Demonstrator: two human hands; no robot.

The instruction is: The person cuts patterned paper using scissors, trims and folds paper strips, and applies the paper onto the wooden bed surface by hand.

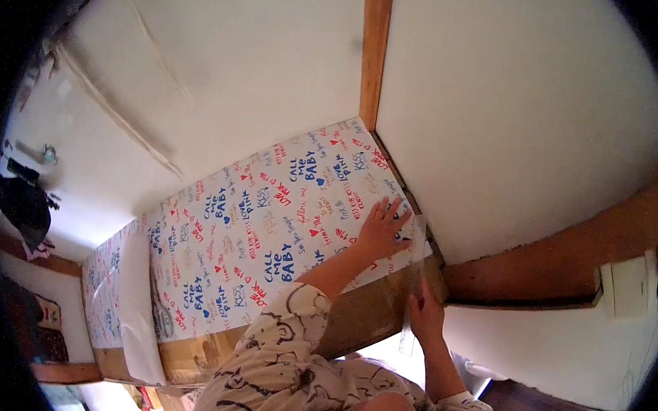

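My left hand (381,230) lies flat on a white printed sheet (259,202) with red and blue lettering, fingers spread, thumb side beside a clear ruler (418,246). The ruler runs along the sheet's right end and hangs past the front edge. My right hand (427,313) is at that front edge, close against the ruler, its fingers curled together. What they grip, if anything, is too small and dim to make out. Under the sheet, a brown cardboard-like surface (365,310) shows along the front.
A rolled white length (135,307) lies across the sheet's left part. White wall panels rise behind, with a wooden strip (374,53) at the corner. A wooden ledge (561,263) runs along the right. Dark items (24,207) hang at the far left.
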